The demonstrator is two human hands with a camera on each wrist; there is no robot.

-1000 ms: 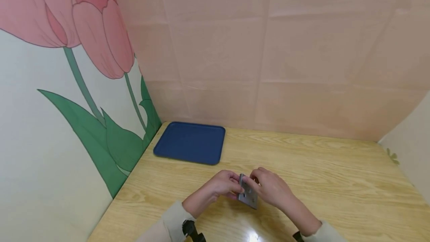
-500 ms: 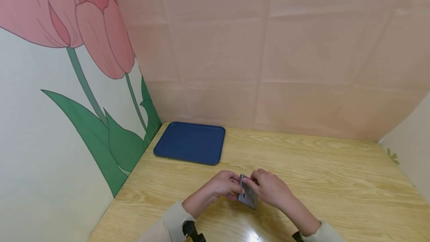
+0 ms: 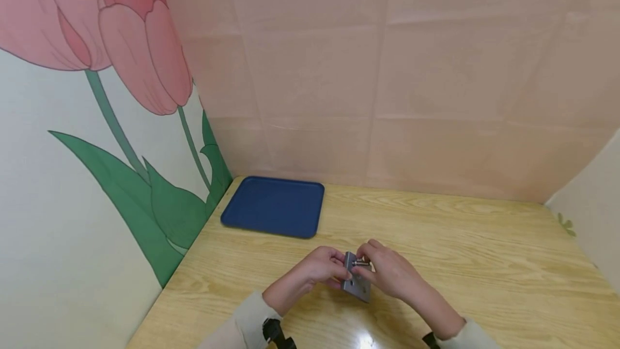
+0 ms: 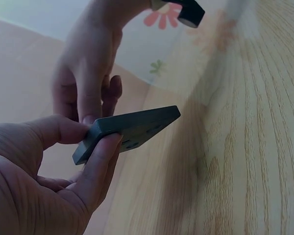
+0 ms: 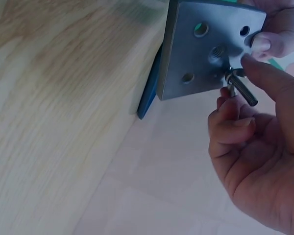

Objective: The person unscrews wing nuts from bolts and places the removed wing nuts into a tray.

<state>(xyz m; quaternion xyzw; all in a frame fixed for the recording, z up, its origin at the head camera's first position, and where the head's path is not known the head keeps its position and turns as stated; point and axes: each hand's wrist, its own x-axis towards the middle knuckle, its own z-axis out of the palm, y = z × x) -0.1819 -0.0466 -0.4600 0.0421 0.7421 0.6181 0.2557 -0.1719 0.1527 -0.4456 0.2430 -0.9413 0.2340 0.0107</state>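
Observation:
A grey metal plate [image 3: 357, 286] with several round holes is held tilted above the table. My left hand [image 3: 322, 264] pinches its left edge between thumb and fingers; in the left wrist view the plate [image 4: 139, 119] shows edge-on. A threaded bolt [image 5: 246, 93] juts out near one corner of the plate, with a small wing nut [image 5: 230, 77] on it close to the plate face. My right hand [image 3: 389, 268] has that wing nut between thumb and index finger, the other fingers curled below. The bolt's head lies hidden behind the plate.
A blue tray [image 3: 273, 206] lies at the back left of the wood-grain table [image 3: 460, 252]. A pink sheet [image 3: 300, 69] covers the back wall, and a tulip-printed wall [image 3: 39, 187] borders the left side.
My right thumb and fingers have shifted on the wing nut, so the bolt, covered by the thumb before, shows in the head view. My left hand and the plate stay nearly still.

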